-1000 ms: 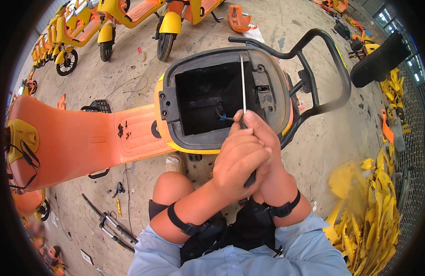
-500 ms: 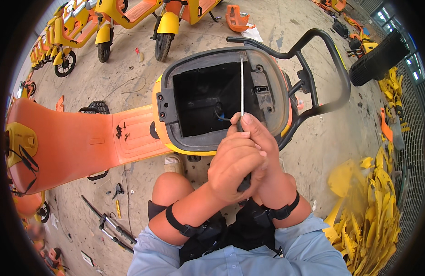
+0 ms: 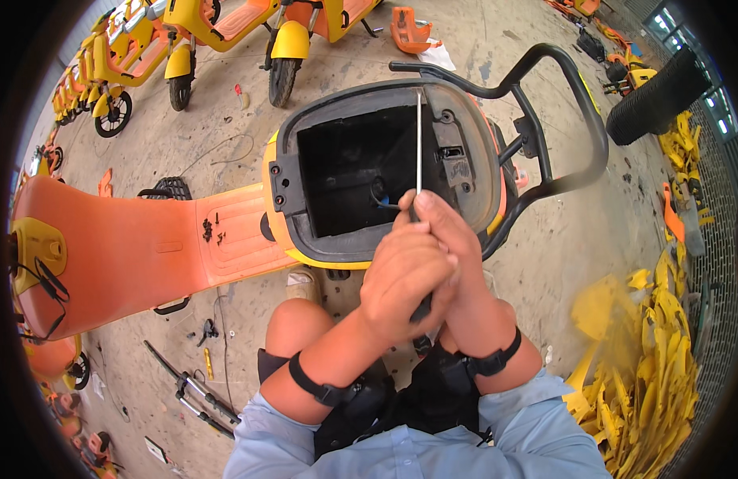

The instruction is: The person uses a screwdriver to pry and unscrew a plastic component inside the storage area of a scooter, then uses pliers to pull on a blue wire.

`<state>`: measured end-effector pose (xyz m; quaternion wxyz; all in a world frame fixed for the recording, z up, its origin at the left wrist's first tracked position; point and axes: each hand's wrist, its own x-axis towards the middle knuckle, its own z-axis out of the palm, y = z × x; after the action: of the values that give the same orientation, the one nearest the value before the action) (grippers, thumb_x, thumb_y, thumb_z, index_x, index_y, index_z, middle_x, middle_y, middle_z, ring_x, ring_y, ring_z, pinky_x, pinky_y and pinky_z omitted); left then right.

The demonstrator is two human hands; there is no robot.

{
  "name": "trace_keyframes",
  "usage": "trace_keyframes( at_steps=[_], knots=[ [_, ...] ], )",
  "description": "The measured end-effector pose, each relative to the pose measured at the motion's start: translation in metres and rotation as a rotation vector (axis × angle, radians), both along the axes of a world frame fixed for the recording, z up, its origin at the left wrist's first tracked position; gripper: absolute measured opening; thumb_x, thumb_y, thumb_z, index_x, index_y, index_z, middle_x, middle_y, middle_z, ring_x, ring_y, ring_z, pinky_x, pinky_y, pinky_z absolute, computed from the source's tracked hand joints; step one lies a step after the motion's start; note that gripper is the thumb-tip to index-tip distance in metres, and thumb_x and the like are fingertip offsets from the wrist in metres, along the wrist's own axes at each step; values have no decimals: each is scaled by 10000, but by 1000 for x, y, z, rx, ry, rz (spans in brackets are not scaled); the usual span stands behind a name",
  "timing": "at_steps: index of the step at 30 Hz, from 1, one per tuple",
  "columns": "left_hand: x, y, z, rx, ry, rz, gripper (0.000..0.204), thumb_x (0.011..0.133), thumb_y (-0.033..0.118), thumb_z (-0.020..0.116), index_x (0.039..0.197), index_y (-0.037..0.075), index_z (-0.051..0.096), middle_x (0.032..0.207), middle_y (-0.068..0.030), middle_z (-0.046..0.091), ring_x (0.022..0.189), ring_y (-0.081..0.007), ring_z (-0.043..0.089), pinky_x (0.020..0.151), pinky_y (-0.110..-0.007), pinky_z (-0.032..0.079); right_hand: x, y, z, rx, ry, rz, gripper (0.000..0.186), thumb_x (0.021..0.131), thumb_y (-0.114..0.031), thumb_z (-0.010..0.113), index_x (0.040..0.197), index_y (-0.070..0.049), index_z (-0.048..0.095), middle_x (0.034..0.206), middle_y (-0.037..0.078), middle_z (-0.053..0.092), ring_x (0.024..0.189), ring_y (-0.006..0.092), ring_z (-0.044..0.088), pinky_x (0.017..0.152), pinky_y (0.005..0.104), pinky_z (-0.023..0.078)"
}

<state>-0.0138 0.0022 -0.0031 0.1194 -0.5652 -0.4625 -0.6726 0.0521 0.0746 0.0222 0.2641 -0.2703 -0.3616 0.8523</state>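
Both hands are closed together on a long-shafted screwdriver point(image 3: 419, 152). My left hand point(image 3: 402, 279) wraps over its dark handle, a piece of which shows below the fingers. My right hand point(image 3: 450, 231) grips it from the right, thumb and forefinger pinching near the base of the metal shaft. The shaft points away from me across the scooter's open storage box point(image 3: 345, 152), and its tip appears over the far grey-black rim. Whether the tip touches the rim I cannot tell. Inside the dark box a bit of blue wire shows next to my fingers.
An orange footboard point(image 3: 233, 223) with several loose dark screws point(image 3: 209, 231) joins the box's left. A black tube rack point(image 3: 601, 144) juts out right. Yellow panel pieces point(image 3: 640, 375) are heaped at lower right. Metal tubes point(image 3: 189, 391) lie at lower left; parked scooters point(image 3: 289, 48) line the back.
Both hands and the screwdriver have shifted very slightly, with the left hand's fingers a little turned around the handle. The grip stays the same.
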Motion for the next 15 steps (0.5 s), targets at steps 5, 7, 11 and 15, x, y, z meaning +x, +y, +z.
trace_keyframes(
  at_steps=[5, 7, 11, 15],
  knots=[
    [7, -1, 3, 27, -38, -11, 232, 752, -68, 747, 966, -19, 669, 862, -123, 662, 815, -306, 670, 903, -466, 550, 7, 1, 3, -75, 13, 62, 262, 1030, -291, 602, 1066, -33, 625, 843, 17, 619, 706, 54, 551, 636, 212, 451],
    [1, 1, -5, 0, 9, -6, 223, 758, -60, 754, 961, -17, 671, 860, -120, 662, 812, -300, 673, 897, -459, 551, 3, -2, 8, 24, -29, -14, 262, 1030, -289, 603, 1051, -29, 620, 843, 12, 610, 706, 52, 541, 635, 214, 446],
    [11, -8, 11, 43, -109, -48, 236, 756, -68, 751, 974, -21, 675, 869, -118, 664, 820, -303, 673, 919, -472, 538, 10, -7, 19, -10, -39, 68, 258, 1036, -283, 594, 1030, -26, 613, 831, -8, 579, 710, 37, 519, 637, 202, 434],
    [1, 2, -3, -22, 15, -30, 205, 768, -73, 742, 953, -16, 673, 853, -123, 668, 819, -300, 673, 916, -463, 545, 1, 7, 2, -39, 10, 40, 259, 1038, -288, 589, 1036, -30, 614, 827, -8, 574, 705, 41, 516, 640, 205, 436]
  ],
)
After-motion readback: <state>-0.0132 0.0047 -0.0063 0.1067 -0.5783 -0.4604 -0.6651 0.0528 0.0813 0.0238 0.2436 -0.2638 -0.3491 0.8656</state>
